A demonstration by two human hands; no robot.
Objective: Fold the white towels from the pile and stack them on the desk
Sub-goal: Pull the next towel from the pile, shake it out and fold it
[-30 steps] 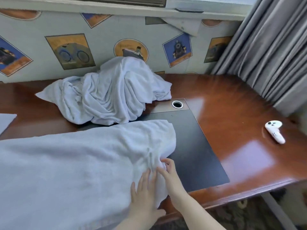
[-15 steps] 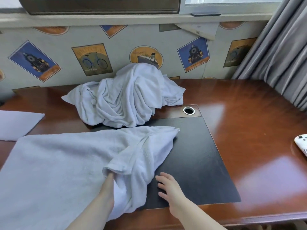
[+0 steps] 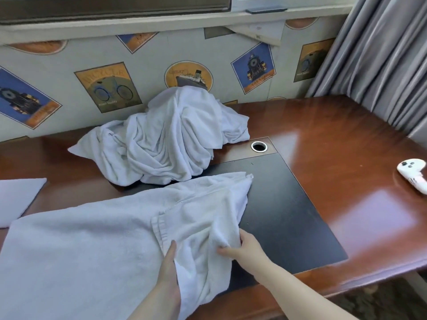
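A large white towel (image 3: 87, 245) lies spread over the near left of the wooden desk (image 3: 346, 139), its right end bunched and partly turned over. My left hand (image 3: 168, 273) rests on that bunched end with the fingers reaching under a fold. My right hand (image 3: 245, 247) pinches the towel's right edge over the black desk pad (image 3: 284, 209). A heap of crumpled white towels (image 3: 166, 139) sits at the back centre against the wall. A flat white towel (image 3: 16, 199) shows at the left edge.
A white handheld controller (image 3: 413, 175) lies at the desk's right edge. A round metal-rimmed cable hole (image 3: 259, 146) sits just right of the heap. Grey curtains (image 3: 381, 61) hang at the right. A wall with picture wallpaper (image 3: 69, 72) backs the desk.
My right hand left the black pad and took hold of the towel's right edge. My left hand, earlier hidden beneath a lifted fold, now lies lower on the bunched end.
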